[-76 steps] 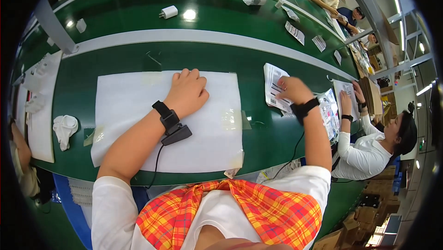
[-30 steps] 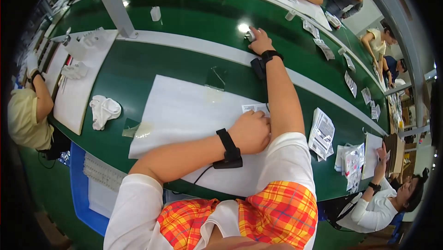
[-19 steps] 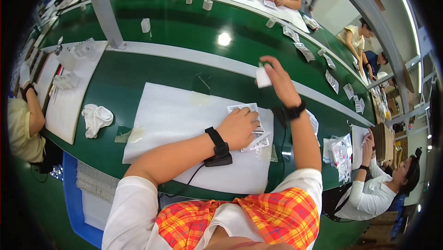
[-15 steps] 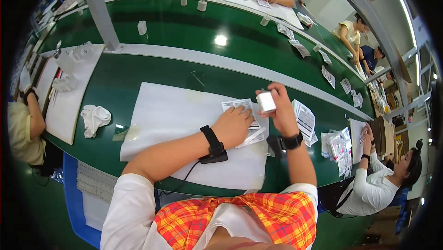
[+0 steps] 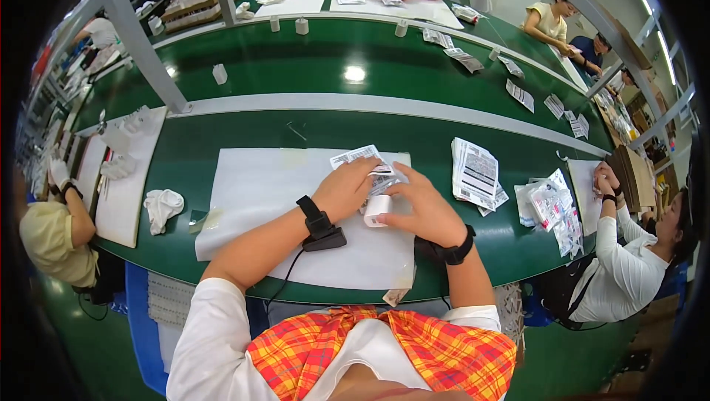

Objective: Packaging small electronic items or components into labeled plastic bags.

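Over the white sheet on the table, my two hands are close together. My left hand has its fingers closed on a printed plastic bag, with part of the bag hidden under the hand. Between thumb and fingers, my right hand grips a small white block with rounded edges, shaped like a power adapter. The block is just beside the near end of the bag. Whether it touches the bag, I cannot tell.
To the right lie a stack of printed bags and a pile of filled clear bags. White gloves lie at left. A grey metal rail crosses behind the sheet. Co-workers sit on both sides and opposite.
My right hand has brought the white block down and left, beside the printed bag. My left hand has shifted slightly left and now grips the bag instead of lying flat on it.
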Available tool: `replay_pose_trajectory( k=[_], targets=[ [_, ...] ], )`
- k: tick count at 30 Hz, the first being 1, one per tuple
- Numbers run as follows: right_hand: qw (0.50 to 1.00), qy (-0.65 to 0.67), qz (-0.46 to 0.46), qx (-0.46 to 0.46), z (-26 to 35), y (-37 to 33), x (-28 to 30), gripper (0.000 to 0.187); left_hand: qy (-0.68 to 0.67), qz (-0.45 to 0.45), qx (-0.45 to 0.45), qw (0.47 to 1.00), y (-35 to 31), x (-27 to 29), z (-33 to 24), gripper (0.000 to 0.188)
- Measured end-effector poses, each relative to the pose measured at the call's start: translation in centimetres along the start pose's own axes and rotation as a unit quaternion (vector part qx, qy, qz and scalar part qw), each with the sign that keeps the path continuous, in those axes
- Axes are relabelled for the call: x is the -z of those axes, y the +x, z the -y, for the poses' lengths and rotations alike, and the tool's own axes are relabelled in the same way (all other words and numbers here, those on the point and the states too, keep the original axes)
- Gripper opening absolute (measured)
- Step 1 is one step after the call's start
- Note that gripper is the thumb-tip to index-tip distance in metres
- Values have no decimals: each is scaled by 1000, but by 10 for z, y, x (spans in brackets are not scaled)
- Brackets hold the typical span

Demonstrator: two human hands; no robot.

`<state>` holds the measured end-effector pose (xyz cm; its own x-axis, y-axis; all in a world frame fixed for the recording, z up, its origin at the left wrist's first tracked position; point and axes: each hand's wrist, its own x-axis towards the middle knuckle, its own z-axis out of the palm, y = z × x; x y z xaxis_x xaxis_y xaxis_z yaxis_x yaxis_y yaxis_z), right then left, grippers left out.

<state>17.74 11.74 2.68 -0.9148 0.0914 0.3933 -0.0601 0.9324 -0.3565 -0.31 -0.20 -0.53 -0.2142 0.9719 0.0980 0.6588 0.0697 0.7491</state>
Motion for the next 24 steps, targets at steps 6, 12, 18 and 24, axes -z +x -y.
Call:
replay_pose_trajectory(
  k=[6, 12, 18, 24],
  targets=[
    [962, 138, -6, -234, 2, 14, -20, 48, 239, -25, -45, 970, -4, -7, -16, 45],
    [938, 213, -20, -272, -24, 26, -29, 31, 189, -67, -59, 978, -4, -7, -11, 44],
    [955, 193, -37, -222, -24, 32, -36, 20, 163, -46, -53, 984, 9, 13, -8, 49],
    [962, 175, -89, -193, -15, 33, -33, 16, 119, -109, -67, 985, 7, 12, 4, 43]
  ],
)
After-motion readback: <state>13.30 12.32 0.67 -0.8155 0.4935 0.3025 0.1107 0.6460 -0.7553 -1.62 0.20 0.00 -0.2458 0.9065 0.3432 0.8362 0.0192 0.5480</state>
